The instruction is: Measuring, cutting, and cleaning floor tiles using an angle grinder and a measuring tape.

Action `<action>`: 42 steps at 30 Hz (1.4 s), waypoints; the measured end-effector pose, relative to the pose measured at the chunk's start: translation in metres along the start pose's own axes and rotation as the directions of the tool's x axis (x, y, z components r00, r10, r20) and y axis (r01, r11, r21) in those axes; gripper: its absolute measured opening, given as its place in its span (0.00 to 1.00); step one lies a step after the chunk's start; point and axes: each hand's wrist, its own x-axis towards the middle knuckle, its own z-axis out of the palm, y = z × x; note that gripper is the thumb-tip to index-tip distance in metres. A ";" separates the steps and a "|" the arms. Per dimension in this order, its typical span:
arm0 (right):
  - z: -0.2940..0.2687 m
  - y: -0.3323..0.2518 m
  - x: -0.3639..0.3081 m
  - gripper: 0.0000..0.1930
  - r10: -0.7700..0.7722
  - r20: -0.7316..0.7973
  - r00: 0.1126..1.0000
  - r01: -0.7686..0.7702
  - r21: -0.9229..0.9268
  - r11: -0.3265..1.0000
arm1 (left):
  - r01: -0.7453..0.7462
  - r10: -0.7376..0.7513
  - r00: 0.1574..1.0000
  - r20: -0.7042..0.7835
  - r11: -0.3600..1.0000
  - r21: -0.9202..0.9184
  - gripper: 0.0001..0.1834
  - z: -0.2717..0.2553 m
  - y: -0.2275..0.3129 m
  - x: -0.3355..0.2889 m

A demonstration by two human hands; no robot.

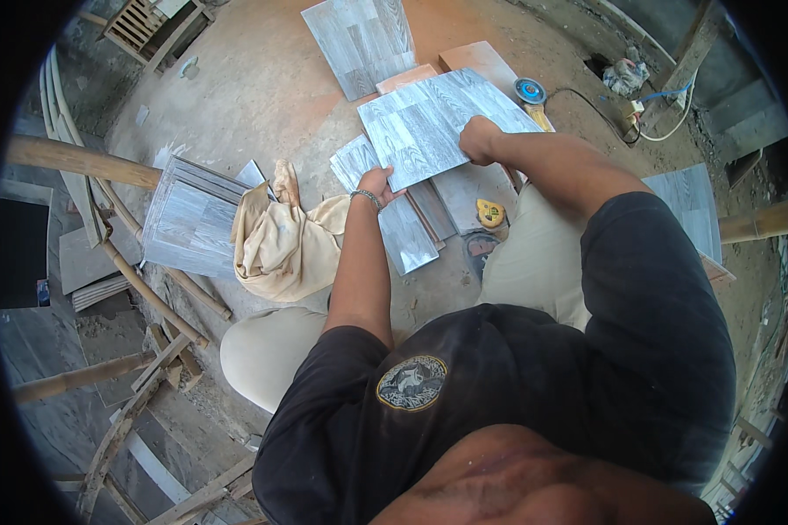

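Note:
A grey wood-patterned tile (438,109) lies tilted in front of me, over other tile pieces. My left hand (376,185) grips its near left corner, the thumb on top and the other fingers partly underneath. Closed in a fist, my right hand (480,140) rests at the tile's near edge, farther right; whatever its fingers hold is hidden. Below the tile are cut strips of similar tile (404,234). A yellow tape measure (490,213) sits near my right knee. Just past the tile's right end is an angle grinder (531,93) with a blue disc.
Another patterned tile (359,44) lies at the far side. Tiles are stacked (188,219) on the left beside a crumpled beige cloth (284,241). A power cable (595,107) runs right from the grinder. Bamboo poles (153,297) lie left, and another tile (683,206) is behind my right arm.

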 end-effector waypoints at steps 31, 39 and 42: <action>-0.007 0.001 0.005 0.08 0.032 0.074 0.997 -0.031 -0.011 0.999 | -0.030 0.032 0.999 0.004 0.978 -0.208 0.19 -0.005 -0.013 0.013; -0.063 0.029 -0.019 0.28 0.377 -0.288 0.880 -0.352 0.139 0.926 | 0.043 0.448 0.784 0.430 0.652 -0.757 0.30 0.020 0.022 -0.007; -0.086 0.059 -0.051 0.36 0.532 -0.110 0.839 -0.514 0.157 0.843 | 0.032 0.431 0.817 0.382 0.628 -0.778 0.31 0.043 0.045 -0.004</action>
